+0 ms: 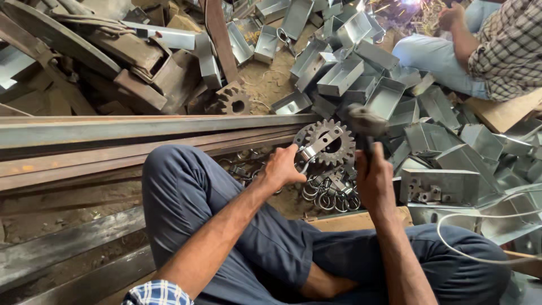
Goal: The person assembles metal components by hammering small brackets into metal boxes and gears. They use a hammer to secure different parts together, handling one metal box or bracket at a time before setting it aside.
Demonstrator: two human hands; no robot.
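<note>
My left hand [282,168] pinches a small bent metal clip [314,148] and holds it flat on a steel gear wheel [333,142] that lies on the ground in front of my knees. My right hand [374,179] grips the handle of a hammer, whose blurred head [365,120] is raised just above and to the right of the gear. A heap of small metal rings and clips [326,193] lies between my two hands, below the gear.
Long rusty steel beams [113,133] run across the left. Several grey sheet-metal boxes [389,93] are piled to the right and behind. A second gear [234,101] lies beyond the beams. Another person in a checked shirt [508,48] sits at top right beside bright sparks.
</note>
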